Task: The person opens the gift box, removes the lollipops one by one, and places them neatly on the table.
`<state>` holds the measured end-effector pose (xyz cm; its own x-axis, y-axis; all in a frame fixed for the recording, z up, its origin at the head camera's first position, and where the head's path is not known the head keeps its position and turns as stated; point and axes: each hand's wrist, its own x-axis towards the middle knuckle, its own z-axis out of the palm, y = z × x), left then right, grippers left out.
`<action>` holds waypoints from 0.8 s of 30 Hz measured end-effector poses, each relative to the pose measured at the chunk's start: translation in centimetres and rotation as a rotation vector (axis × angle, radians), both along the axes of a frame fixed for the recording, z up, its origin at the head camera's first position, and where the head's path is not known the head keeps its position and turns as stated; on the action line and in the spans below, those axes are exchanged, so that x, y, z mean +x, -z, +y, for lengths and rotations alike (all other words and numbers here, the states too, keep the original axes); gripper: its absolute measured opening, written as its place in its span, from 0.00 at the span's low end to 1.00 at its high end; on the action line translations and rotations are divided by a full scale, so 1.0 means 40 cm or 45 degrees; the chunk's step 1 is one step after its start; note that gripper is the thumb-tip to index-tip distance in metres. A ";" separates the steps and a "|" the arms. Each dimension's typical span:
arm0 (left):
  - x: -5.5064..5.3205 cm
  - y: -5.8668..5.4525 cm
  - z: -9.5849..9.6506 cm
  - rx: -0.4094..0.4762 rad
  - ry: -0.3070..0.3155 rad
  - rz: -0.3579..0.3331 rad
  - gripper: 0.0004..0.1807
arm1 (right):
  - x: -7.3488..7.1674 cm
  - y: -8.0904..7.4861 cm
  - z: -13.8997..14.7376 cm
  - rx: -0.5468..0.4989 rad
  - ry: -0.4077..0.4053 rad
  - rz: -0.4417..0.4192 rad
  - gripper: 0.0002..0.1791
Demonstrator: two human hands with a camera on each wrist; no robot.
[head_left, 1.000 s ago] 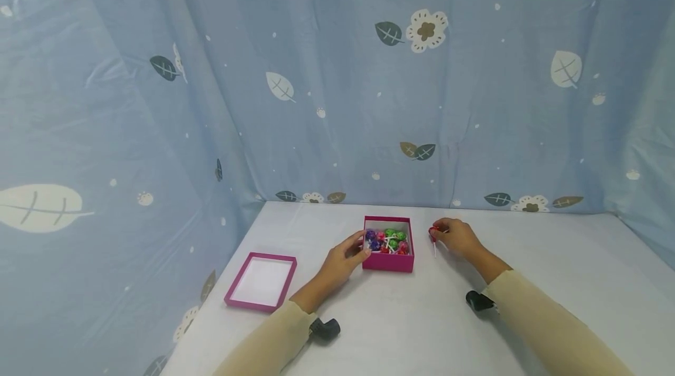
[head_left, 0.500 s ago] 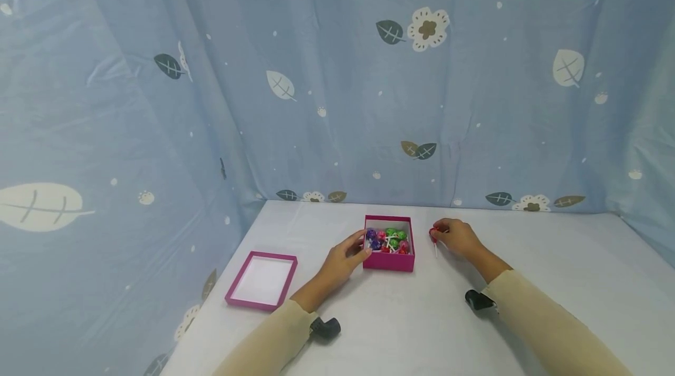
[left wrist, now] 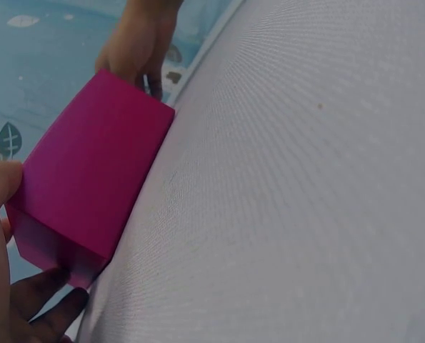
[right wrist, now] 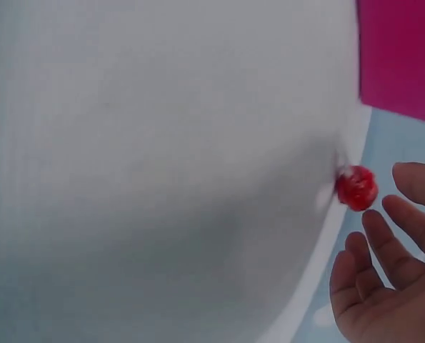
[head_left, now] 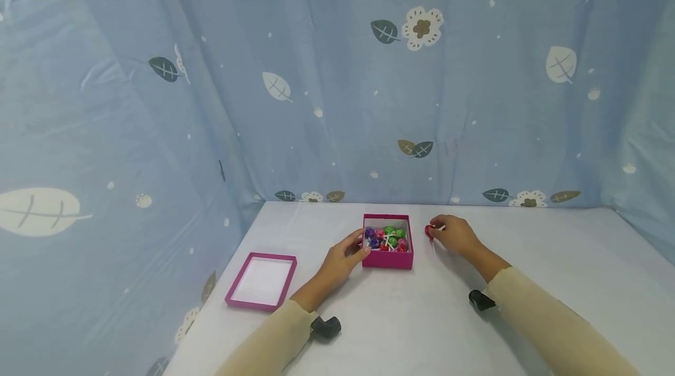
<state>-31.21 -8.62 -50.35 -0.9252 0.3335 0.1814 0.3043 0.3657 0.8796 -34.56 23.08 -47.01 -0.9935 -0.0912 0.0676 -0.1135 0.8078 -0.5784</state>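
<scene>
Our left hand [head_left: 337, 261] grips the pink box [head_left: 387, 260] at its left; our right hand [head_left: 457, 236], fingers parted beside the red lollipop [right wrist: 358, 188], should work lightly.

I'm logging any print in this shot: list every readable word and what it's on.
"flowers and sorrow": curtain, upper left; beginning and end blurred.
"always beautifu": curtain, just below; faint, ending unclear.
Box, lid: no text seen.
Red lollipop: any wrapper print too blurred to read.
</scene>
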 end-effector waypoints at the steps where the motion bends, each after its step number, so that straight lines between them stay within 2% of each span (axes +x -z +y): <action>1: 0.000 0.000 0.001 -0.001 0.001 0.000 0.34 | 0.001 -0.006 -0.004 0.002 -0.007 0.004 0.18; 11: 0.000 0.001 -0.002 -0.018 0.001 0.001 0.34 | 0.017 -0.078 -0.089 -0.052 -0.083 0.010 0.17; 21: 0.002 -0.002 -0.003 -0.008 0.007 0.009 0.34 | 0.012 -0.112 -0.155 -0.052 -0.124 0.101 0.15; 24: 0.002 -0.002 -0.002 -0.012 0.005 0.013 0.33 | 0.011 -0.112 -0.167 -0.035 -0.125 0.086 0.14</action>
<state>-31.13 -8.71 -50.25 -0.9220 0.3387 0.1878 0.3148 0.3727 0.8729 -34.13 16.39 -42.51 -0.9730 -0.1850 0.1377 -0.2306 0.7749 -0.5885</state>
